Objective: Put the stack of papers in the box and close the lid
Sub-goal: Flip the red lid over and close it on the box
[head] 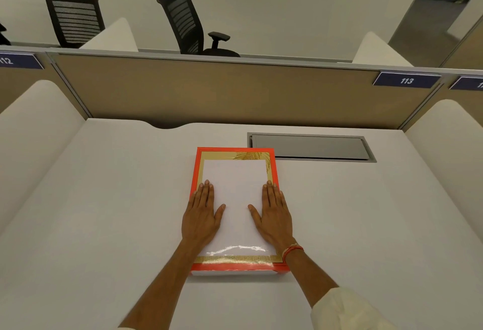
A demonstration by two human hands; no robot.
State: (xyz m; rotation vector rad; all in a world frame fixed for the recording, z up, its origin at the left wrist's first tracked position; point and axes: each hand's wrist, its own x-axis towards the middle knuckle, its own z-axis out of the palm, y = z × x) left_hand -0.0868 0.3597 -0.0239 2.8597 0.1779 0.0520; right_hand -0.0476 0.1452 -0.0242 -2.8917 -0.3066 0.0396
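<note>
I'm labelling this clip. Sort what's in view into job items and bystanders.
Job:
- orange box, lid on, flat on the desk
- left hand and right hand, flat on the lid

Bystanders:
- grey cable hatch
- two black chairs
- sign 113

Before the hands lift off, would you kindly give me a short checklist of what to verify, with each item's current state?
1. Lid seated on the box: ok, it looks flush all round.
2. Papers inside: cannot tell, lid hides them.
3. Left hand flat on lid: ok.
4. Right hand flat on lid: ok.
5. Box fully on the desk: ok.
6. Box clear of the grey hatch: cannot tell, its far corner sits very close.
</note>
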